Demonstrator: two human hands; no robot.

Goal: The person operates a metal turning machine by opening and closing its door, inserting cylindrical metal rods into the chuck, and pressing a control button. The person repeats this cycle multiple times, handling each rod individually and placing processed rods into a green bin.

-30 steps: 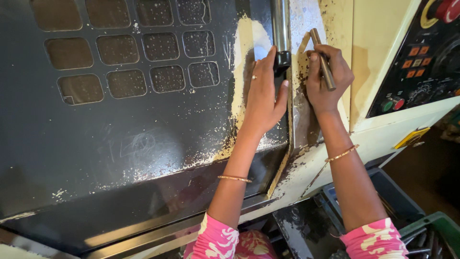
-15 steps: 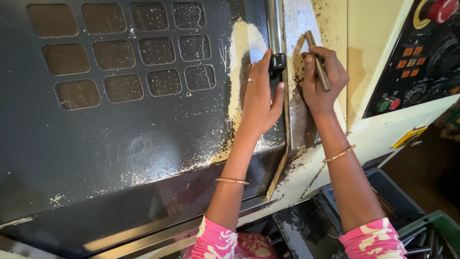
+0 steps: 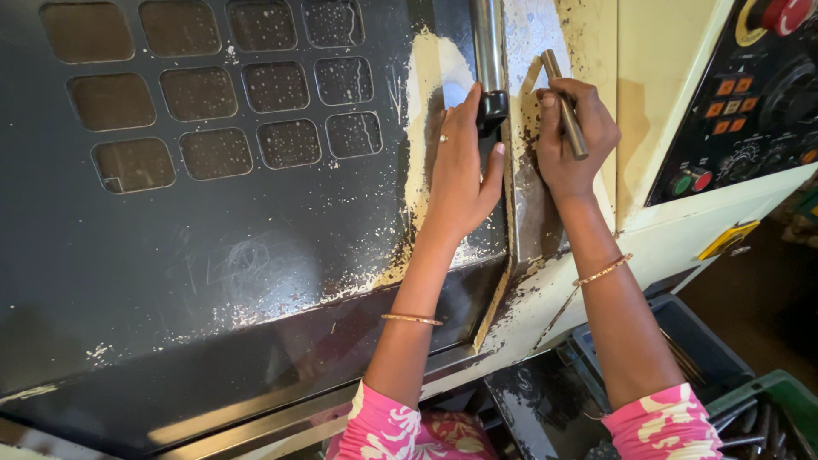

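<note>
Door [image 3: 213, 255] of the machine fills most of my view: big dark sheet-metal panel, greasy, scratched, w/ a grid of rounded-square windows [image 3: 230, 85] up top, their glass speckled and cloudy. Paint's flaked off along its right edge, cream primer showing in ragged patches. Vs. a sec ago, the panel sits about where it was; my hands have barely shifted, so the door hasn't slid yet.

Right of it, cream cabinet front [image 3: 656, 102], chipped and stained, then black control panel [image 3: 750, 94] w/ orange keys, knobs, a red button at top.

Vertical handle bar [image 3: 488, 43] on the door edge: polished round steel, ending in a black bracket [image 3: 492, 106].

My left hand [image 3: 460, 170] lies flat on the door beside that bracket, fingers together and straight, thumb out toward the edge; it's pressing, not wrapped round anything. Ring on one finger, thin bangle at the wrist.

My right hand [image 3: 569, 140] is closed round a short metal rod [image 3: 565, 104], dull grey-brown, cylindrical, held upright-ish against the cabinet strip just right of the door edge.

Below right: dark plastic bin [image 3: 682, 341] and a green crate [image 3: 767, 409] w/ metal bars in it.
</note>
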